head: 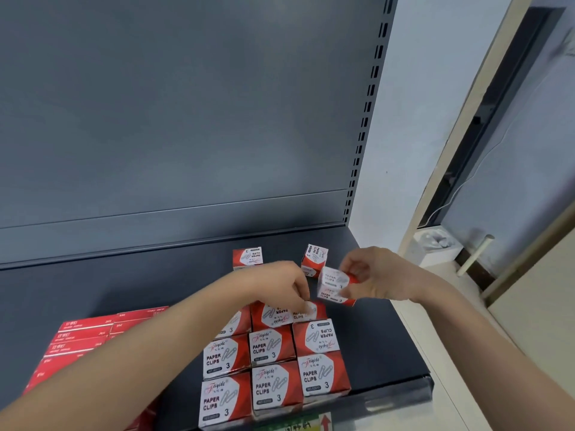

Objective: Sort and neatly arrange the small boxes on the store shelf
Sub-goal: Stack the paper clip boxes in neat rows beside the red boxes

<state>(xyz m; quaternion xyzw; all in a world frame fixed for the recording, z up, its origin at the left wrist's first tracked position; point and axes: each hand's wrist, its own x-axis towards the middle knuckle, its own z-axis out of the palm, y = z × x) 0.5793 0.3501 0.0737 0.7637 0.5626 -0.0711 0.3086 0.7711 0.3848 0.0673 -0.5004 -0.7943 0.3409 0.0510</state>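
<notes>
Several red-and-white paper clip boxes (pixel 272 346) stand in a tight grid near the front of the dark shelf (pixel 102 293). My right hand (pixel 370 273) pinches two stacked paper clip boxes (pixel 334 286) just above the shelf, behind the grid's right column. My left hand (pixel 287 284) reaches over the grid, its fingertips on a box in the back row (pixel 306 311). Two loose paper clip boxes sit farther back: one (pixel 248 257) behind my left hand, another (pixel 315 258) tilted beside my right hand.
Flat red staple boxes (pixel 82 337) lie stacked at the left of the grid. The shelf's grey back panel (pixel 186 119) rises behind. At the right, the shelf edge (pixel 404 346) drops to a pale floor. A price label (pixel 298 424) is fixed on the front lip.
</notes>
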